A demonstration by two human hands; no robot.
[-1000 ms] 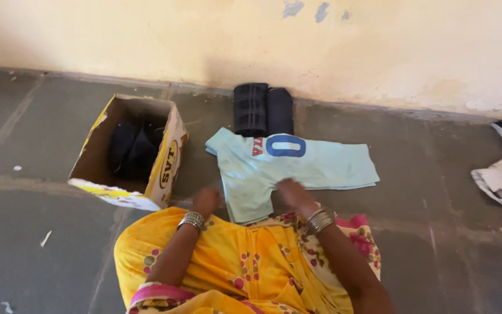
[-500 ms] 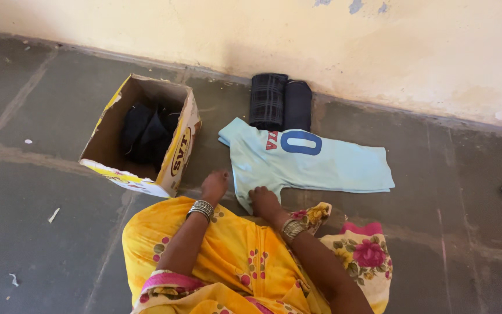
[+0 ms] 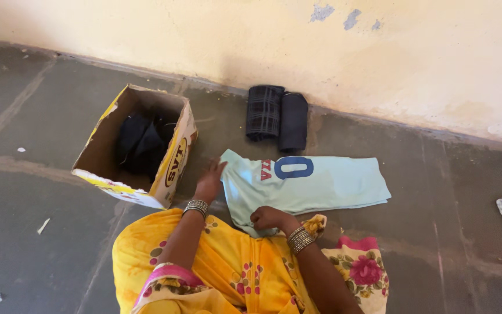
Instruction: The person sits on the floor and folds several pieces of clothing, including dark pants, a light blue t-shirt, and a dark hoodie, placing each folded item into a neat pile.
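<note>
Views: one only, so nothing is shared with a second camera.
Position: on the person's head, above the lap.
Direction: down and forward, toward the floor (image 3: 42, 256) and the foot of the wall (image 3: 413, 52).
Nearness: close (both forearms fill the lower middle).
Framing: box (image 3: 172, 160) at left, pale shirt (image 3: 321, 183) centred, wall across the top, slightly tilted.

Bright, even daylight, soft shadows, sharp focus, no glare.
</note>
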